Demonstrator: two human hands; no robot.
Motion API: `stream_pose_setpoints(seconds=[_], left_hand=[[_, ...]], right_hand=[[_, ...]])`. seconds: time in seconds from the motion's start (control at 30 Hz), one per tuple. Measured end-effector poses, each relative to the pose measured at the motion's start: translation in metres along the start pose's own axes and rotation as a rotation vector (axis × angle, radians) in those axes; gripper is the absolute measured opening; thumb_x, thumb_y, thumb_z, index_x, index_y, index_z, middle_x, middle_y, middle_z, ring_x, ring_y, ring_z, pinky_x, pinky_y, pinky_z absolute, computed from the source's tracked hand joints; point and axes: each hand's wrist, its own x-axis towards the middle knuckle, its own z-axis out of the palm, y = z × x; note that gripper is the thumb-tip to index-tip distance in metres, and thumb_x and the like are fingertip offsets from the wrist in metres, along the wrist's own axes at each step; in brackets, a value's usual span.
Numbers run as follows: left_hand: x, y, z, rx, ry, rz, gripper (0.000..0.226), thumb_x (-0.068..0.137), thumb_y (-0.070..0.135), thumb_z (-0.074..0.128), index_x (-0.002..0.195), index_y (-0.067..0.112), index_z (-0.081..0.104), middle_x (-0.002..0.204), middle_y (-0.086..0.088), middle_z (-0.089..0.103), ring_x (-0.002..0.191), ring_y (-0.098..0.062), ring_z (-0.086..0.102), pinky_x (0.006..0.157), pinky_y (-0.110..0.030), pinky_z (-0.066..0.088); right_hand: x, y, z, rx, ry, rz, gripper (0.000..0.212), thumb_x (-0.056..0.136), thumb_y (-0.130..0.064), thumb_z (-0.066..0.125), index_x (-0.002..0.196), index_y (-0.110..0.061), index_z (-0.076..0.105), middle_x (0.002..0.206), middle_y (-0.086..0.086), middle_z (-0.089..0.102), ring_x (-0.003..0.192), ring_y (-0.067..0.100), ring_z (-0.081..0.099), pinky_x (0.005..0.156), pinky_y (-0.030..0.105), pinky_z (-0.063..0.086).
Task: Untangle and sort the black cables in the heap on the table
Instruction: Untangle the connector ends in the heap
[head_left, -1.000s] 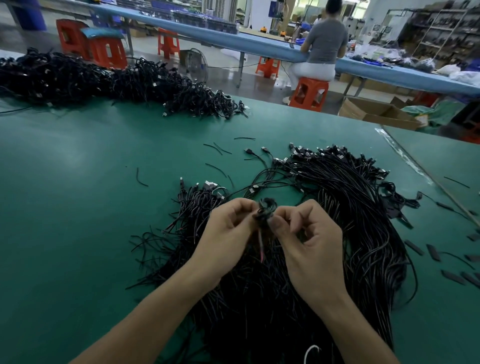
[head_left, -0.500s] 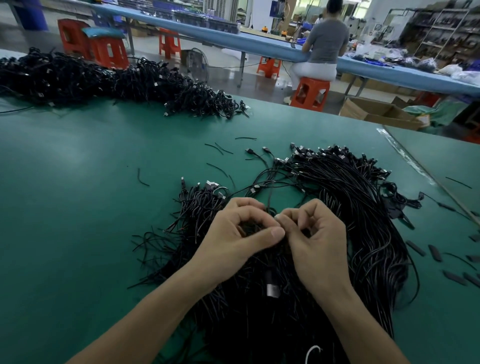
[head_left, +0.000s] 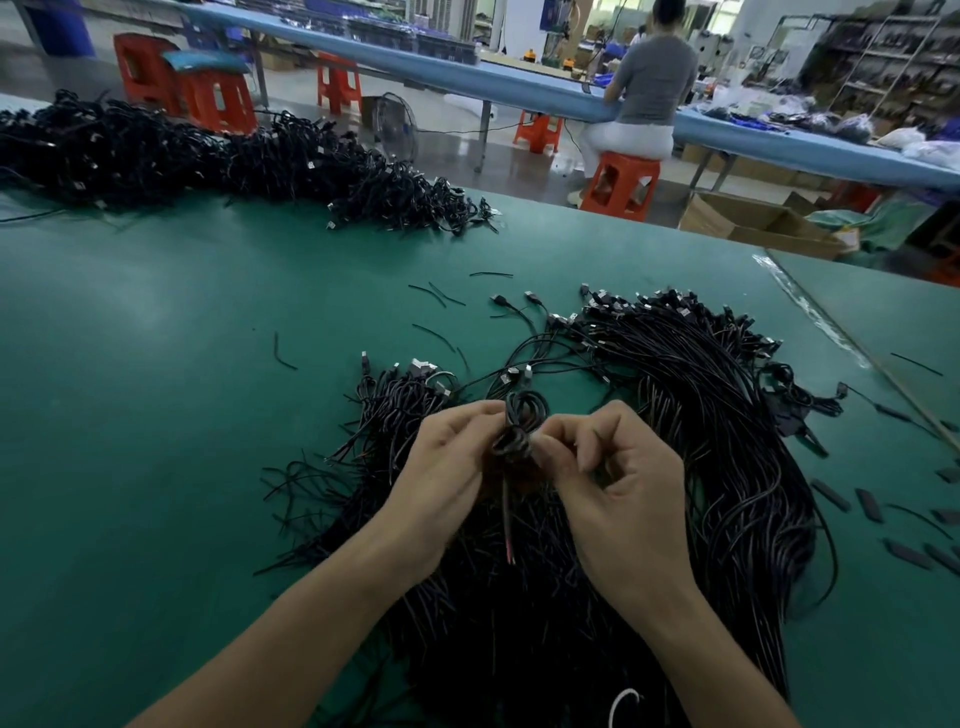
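Observation:
A small coiled black cable (head_left: 522, 423) is pinched between my two hands above the near heap. My left hand (head_left: 441, 483) grips its left side and my right hand (head_left: 618, 483) grips its right side. A thin tail with a reddish stripped end (head_left: 508, 530) hangs down from the coil. Below and to the right spreads the big heap of black cables (head_left: 701, 447), with metal plugs fanned along its far edge. A smaller bunch of black cables (head_left: 395, 410) lies just left of my left hand.
A long tangled pile of black cables (head_left: 218, 156) runs along the far left of the green table (head_left: 156, 415). Loose wire offcuts (head_left: 436, 296) and black sleeve pieces (head_left: 867, 504) are scattered about. A seated person (head_left: 649, 88) works at the blue bench behind.
Half a second ago my hands were low on the heap with fingertips together. Now they are raised slightly, holding a small coiled cable with its tail hanging down.

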Motion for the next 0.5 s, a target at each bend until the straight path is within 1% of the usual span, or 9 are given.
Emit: stream_pose_setpoints(seconds=[0.07,0.1,0.13,0.17,0.23,0.3,0.37,0.43,0.5], left_hand=[[0.005,-0.001,-0.003,-0.032,-0.002,-0.048,0.034,0.1,0.027,0.046,0.094,0.018,0.078,0.098,-0.01,0.073,0.086,-0.019,0.068,0.082,-0.04,0.057],[0.007,-0.001,-0.005,-0.017,-0.03,-0.053,0.036,0.096,0.036,0.046,0.099,0.018,0.077,0.104,-0.012,0.073,0.094,-0.022,0.067,0.088,-0.044,0.053],[0.007,0.0,-0.007,-0.005,-0.058,-0.046,0.039,0.092,0.043,0.048,0.101,0.019,0.077,0.107,-0.011,0.074,0.099,-0.023,0.066,0.091,-0.044,0.051],[0.007,0.0,-0.008,0.01,-0.094,-0.022,0.037,0.09,0.045,0.052,0.102,0.02,0.077,0.107,-0.009,0.074,0.102,-0.022,0.067,0.091,-0.04,0.051],[0.005,0.0,-0.009,0.082,-0.178,0.074,0.025,0.088,0.035,0.064,0.105,0.022,0.077,0.105,-0.008,0.075,0.101,-0.018,0.067,0.089,-0.03,0.053],[0.003,-0.002,-0.01,0.181,-0.231,0.149,0.025,0.086,0.023,0.07,0.111,0.025,0.075,0.095,-0.011,0.071,0.09,-0.017,0.062,0.087,-0.029,0.052],[0.003,-0.005,-0.014,0.257,-0.247,0.202,0.029,0.089,0.017,0.071,0.116,0.027,0.073,0.086,-0.006,0.064,0.079,-0.013,0.052,0.077,-0.022,0.047],[0.003,-0.007,-0.016,0.365,-0.244,0.278,0.03,0.09,0.013,0.071,0.117,0.026,0.073,0.089,-0.002,0.061,0.076,-0.007,0.05,0.071,-0.018,0.042],[0.005,-0.009,-0.018,0.482,-0.231,0.347,0.031,0.09,0.016,0.071,0.119,0.026,0.071,0.094,0.0,0.061,0.078,-0.009,0.053,0.067,-0.022,0.044]], right_hand=[[-0.001,0.002,-0.001,-0.044,-0.003,-0.004,0.043,0.087,-0.003,0.071,0.066,-0.027,0.041,0.076,-0.003,0.066,0.082,0.015,0.067,0.074,0.023,0.055],[-0.001,0.004,-0.001,-0.065,-0.007,0.002,0.045,0.087,-0.003,0.07,0.066,-0.028,0.04,0.077,-0.003,0.066,0.083,0.016,0.068,0.074,0.023,0.054],[-0.002,0.005,-0.001,-0.084,-0.01,0.007,0.046,0.087,-0.002,0.07,0.065,-0.029,0.04,0.077,-0.004,0.067,0.083,0.015,0.068,0.074,0.022,0.054],[-0.002,0.006,0.0,-0.099,-0.012,0.011,0.046,0.086,0.0,0.07,0.065,-0.029,0.041,0.077,-0.006,0.067,0.084,0.014,0.069,0.073,0.02,0.054],[-0.002,0.01,-0.002,-0.11,-0.006,0.028,0.046,0.087,0.003,0.069,0.064,-0.025,0.039,0.072,-0.007,0.066,0.08,0.012,0.069,0.07,0.021,0.055],[0.0,0.014,-0.003,-0.121,0.019,0.069,0.045,0.086,0.007,0.067,0.063,-0.02,0.038,0.069,0.002,0.063,0.076,0.016,0.068,0.066,0.025,0.055],[0.001,0.017,-0.004,-0.102,0.05,0.134,0.046,0.085,0.009,0.067,0.062,-0.018,0.038,0.071,0.013,0.063,0.076,0.012,0.068,0.068,0.024,0.055],[0.0,0.019,-0.004,-0.024,0.059,0.219,0.048,0.084,0.009,0.068,0.06,-0.022,0.04,0.072,0.011,0.066,0.075,0.011,0.069,0.072,0.023,0.056],[0.001,0.021,-0.005,0.118,0.033,0.333,0.046,0.084,0.005,0.07,0.061,-0.023,0.042,0.07,0.005,0.068,0.072,0.011,0.066,0.071,0.022,0.055]])
